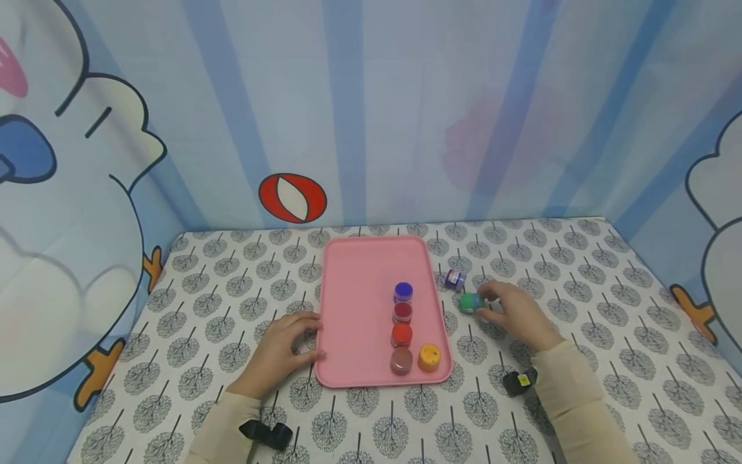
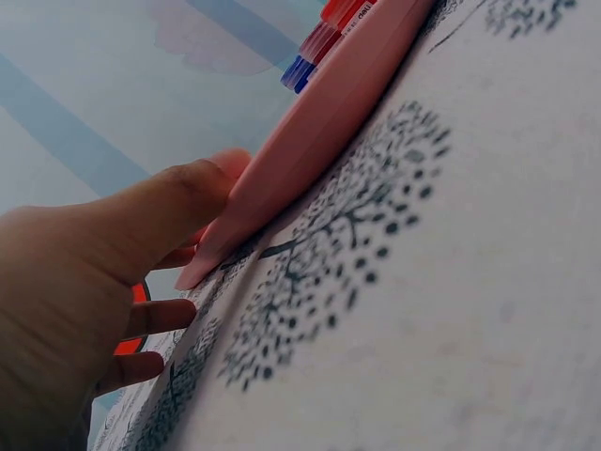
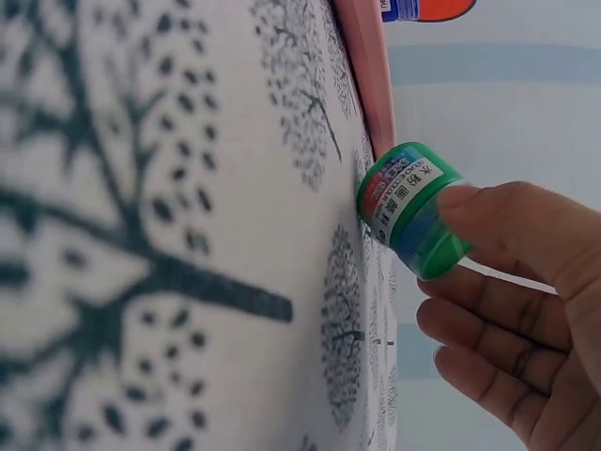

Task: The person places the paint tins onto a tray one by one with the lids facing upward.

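A pink tray lies on the patterned cloth. My left hand rests at the tray's left edge, thumb and fingertips spread along the rim; in the left wrist view the thumb touches the tray's side. To the right of the tray, my right hand pinches a green paint jar. In the right wrist view this labelled jar is tilted at the cloth, the thumb on its near side. A purple paint jar lies on its side just beyond it.
Inside the tray, blue, dark red, red and brown jars form a column on the right. A yellow-orange jar stands in the near right corner. Behind the table hangs a printed curtain.
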Motion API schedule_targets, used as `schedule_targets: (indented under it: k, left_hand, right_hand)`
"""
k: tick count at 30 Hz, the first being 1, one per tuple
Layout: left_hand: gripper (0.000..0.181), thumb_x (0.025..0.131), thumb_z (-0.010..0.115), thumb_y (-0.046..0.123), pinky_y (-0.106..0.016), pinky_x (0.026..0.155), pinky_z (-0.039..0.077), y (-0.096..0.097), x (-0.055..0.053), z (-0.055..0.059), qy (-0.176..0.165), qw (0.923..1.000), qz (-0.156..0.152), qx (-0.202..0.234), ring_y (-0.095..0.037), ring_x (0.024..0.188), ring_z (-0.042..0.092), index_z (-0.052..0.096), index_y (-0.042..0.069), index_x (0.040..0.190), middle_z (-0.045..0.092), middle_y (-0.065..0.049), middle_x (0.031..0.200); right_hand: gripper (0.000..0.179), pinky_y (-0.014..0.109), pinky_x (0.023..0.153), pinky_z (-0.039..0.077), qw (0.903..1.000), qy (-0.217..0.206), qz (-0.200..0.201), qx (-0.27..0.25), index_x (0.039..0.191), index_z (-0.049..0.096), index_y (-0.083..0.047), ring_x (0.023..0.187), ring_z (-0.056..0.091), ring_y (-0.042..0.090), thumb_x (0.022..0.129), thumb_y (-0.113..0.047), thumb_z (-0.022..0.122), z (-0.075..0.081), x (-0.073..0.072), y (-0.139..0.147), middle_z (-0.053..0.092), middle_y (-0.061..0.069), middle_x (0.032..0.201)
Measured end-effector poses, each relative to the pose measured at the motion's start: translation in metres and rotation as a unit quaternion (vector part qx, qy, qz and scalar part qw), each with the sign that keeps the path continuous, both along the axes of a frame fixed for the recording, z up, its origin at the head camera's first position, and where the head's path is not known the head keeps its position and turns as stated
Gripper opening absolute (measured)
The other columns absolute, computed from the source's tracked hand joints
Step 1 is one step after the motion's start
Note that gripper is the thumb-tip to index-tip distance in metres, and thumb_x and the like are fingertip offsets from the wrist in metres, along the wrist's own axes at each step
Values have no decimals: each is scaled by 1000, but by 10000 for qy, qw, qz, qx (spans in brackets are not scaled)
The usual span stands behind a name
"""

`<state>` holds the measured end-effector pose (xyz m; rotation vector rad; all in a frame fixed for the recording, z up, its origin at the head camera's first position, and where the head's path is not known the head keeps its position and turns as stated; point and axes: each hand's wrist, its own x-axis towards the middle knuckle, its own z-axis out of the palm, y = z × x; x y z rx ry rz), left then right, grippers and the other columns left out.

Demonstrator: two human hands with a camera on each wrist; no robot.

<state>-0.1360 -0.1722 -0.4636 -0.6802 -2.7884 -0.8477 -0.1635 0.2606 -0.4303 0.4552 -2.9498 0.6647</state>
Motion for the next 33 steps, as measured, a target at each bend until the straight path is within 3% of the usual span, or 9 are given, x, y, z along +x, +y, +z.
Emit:
schedule_targets:
  k: [7,13,19,26,33]
  left_hand:
    - [50,74,80,36,-56,109,37,0,-1,1,106,9999,-36,-29,-29,126,53,65,14,116,60,-3,133]
    - [49,74,79,36,-57,109,37,1,0,2,79,10000,-36,-46,-29,127,53,65,14,116,60,-4,134]
    - [49,74,79,35,-57,109,37,1,1,3,86,9999,-44,-37,-30,127,53,65,13,116,60,-4,133]
    - [49,74,80,34,-57,109,37,1,1,4,52,10000,-26,-19,-30,127,52,65,13,116,60,-4,133]
    - [49,74,80,34,-56,110,36,1,0,3,15,10000,-30,-30,-29,128,52,64,14,116,59,-3,134]
  right_hand:
    - [38,53,90,52,9999,81,108,25,115,62,-1,99,64,33,84,-20,72,9,5,-7,67,18,110]
    - [35,50,88,53,9986,405,341,-1,112,64,-2,97,64,30,83,-20,73,17,8,-16,68,16,110]
    - [35,48,89,54,9978,457,487,31,112,65,-3,97,63,28,83,-21,73,24,13,-26,68,13,107]
    - [38,45,86,56,9974,485,500,210,114,64,-7,98,63,24,82,-25,75,26,19,-37,67,8,107]
    - [37,44,88,56,9957,512,756,182,110,66,-11,99,62,22,80,-29,76,26,22,-47,67,4,104]
